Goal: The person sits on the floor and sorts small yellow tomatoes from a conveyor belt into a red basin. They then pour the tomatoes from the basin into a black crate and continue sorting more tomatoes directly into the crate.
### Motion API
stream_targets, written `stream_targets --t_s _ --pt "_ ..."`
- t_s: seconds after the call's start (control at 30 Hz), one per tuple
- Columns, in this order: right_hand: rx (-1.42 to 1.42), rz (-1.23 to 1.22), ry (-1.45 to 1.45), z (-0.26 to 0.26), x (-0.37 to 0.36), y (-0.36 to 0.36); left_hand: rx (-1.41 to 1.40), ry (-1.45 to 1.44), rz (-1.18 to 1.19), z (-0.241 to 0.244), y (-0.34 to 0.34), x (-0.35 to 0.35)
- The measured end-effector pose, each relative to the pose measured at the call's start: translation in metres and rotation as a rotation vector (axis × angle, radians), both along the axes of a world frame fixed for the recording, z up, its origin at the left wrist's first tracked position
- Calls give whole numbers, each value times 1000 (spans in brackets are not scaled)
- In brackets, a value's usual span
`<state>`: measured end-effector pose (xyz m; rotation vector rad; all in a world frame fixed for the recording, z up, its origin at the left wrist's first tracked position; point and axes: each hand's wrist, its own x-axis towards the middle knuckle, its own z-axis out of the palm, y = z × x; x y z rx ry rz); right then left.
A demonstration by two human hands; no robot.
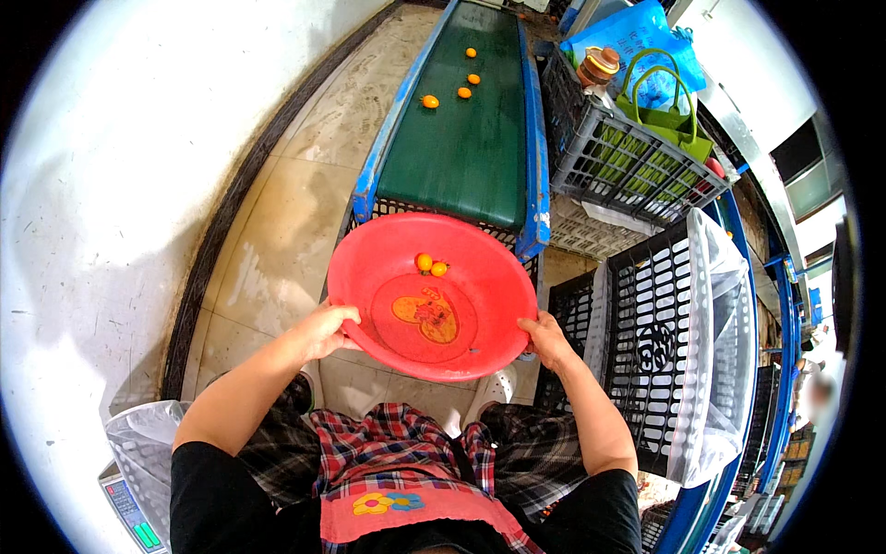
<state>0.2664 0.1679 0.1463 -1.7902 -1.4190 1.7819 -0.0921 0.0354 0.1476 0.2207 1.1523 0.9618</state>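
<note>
Between my two hands is a red plastic basin (pixel 360 253), tilted so that its inside faces me. My left hand (pixel 325 331) grips its left rim, thumb on the inside. On the opposite rim, my right hand (pixel 548 339) holds on in the same way. Two small yellow-orange fruits (pixel 431 266), like cherry tomatoes, rest together on the basin's far inner wall. A printed picture marks its bottom. Just beyond the basin is the near end of a green conveyor belt (pixel 457 159) in a blue frame. Several more such fruits (pixel 464 93) lie on the belt.
A grey plastic crate (pixel 637 152) holding a green bag (pixel 661 111), a blue bag (pixel 633 41) and a brown-lidded jar (pixel 599 66) stands right of the belt. Nearer is a black crate (pixel 647 353) lined with clear plastic. A white wall (pixel 124 173) rises left; a scale (pixel 135 516) sits lower left.
</note>
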Motion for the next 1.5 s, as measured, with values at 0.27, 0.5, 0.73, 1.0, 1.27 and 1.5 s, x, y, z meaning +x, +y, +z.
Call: stream_targets --t_s 0.27,0.5,0.73,1.0,1.27,1.5 --pt "6 -128 126 -5 -4 -7 113 30 4 -16 -12 2" --pt "6 -93 33 -3 -5 -3 92 33 -12 -7 -7 3" --pt "-2 -34 39 -6 3 -2 55 11 -12 -10 -7 2" --pt "46 73 -111 3 0 1 0 115 -46 -4 -6 5" --pt "170 18 -206 -8 4 4 6 96 -26 -8 -6 4" --pt "672 -67 -369 62 24 -11 -5 165 -17 3 -4 12"
